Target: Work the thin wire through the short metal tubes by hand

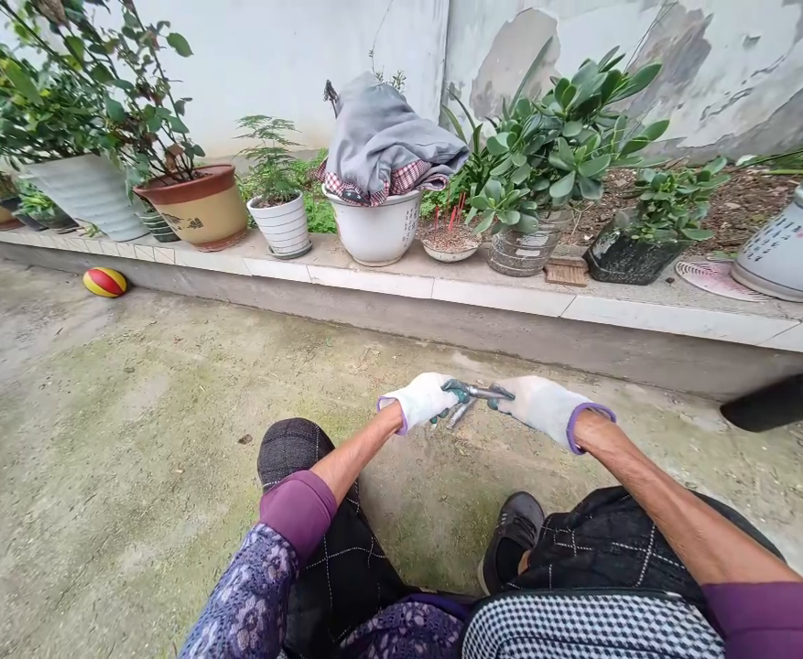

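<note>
My left hand [423, 399], in a white glove with dark green fingertips and a purple cuff, is closed on one end of a grey metal hand tool [482, 393]. From the right, my right hand [537, 403], gloved the same way, pinches the other end of it. A second grey arm of the tool slants down below my left fingers. Its exact kind is hard to make out, as the fingers cover both ends. Both hands are over the concrete floor, in front of my knees.
A low tiled ledge [374, 282] runs across the front, bearing several potted plants. Grey cloth [391, 128] is heaped on a white pot [375, 229]. A red and yellow ball [104, 282] lies at the left, and a black cylinder [778, 399] at the right.
</note>
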Action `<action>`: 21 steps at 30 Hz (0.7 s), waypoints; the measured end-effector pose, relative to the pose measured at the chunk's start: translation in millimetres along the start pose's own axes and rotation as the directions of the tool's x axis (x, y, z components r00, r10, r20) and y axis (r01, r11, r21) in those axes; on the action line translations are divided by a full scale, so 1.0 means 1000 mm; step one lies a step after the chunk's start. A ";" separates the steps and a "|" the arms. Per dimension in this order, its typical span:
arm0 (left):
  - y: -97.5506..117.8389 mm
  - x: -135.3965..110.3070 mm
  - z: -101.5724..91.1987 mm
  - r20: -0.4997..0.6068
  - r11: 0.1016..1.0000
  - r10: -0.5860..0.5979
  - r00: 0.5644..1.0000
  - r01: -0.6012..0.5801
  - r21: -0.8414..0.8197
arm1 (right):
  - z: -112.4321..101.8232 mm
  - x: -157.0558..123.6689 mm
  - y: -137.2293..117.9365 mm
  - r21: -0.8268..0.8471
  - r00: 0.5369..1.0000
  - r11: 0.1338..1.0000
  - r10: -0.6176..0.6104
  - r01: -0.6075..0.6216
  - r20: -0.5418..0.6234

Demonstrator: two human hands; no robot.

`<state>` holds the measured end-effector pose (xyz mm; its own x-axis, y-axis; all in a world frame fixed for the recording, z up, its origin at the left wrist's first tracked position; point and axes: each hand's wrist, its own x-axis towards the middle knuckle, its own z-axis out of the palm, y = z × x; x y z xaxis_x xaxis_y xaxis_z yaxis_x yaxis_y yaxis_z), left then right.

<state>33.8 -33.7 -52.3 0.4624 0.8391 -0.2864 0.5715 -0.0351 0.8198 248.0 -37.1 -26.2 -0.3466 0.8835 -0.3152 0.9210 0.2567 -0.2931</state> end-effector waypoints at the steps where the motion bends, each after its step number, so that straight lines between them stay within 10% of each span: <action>1: 0.001 0.000 0.000 -0.018 0.999 -0.008 1.000 0.007 -0.044 | -0.003 0.002 0.000 -0.056 1.000 0.998 0.026 -0.026 -0.006; 5: 0.006 -0.001 -0.002 -0.057 0.977 -0.001 0.998 -0.011 -0.211 | -0.017 0.005 -0.001 -0.135 0.988 0.981 0.127 -0.138 -0.085; 9: 0.011 -0.002 -0.005 -0.042 0.925 0.071 0.997 -0.082 -0.370 | -0.024 -0.003 -0.001 0.247 0.963 0.960 0.183 -0.132 -0.196; 12: 0.012 0.000 -0.010 0.034 0.872 0.120 0.992 -0.089 -0.481 | -0.024 -0.014 -0.004 0.718 0.984 0.695 0.146 -0.028 -0.103; 16: 0.011 0.001 -0.015 0.104 0.884 0.137 0.985 -0.075 -0.462 | -0.023 -0.028 -0.005 0.902 1.000 0.432 -0.015 0.017 -0.012; 21: 0.010 0.002 -0.019 0.072 0.979 0.101 0.992 -0.087 -0.185 | -0.021 -0.034 -0.006 0.757 0.948 0.651 -0.201 -0.058 0.246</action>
<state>27.3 -22.4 -35.3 0.5652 0.7903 -0.2367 0.3940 -0.0065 0.9191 257.8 -60.5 4.8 -0.5579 0.6894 -0.4620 0.4853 -0.1806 -0.8555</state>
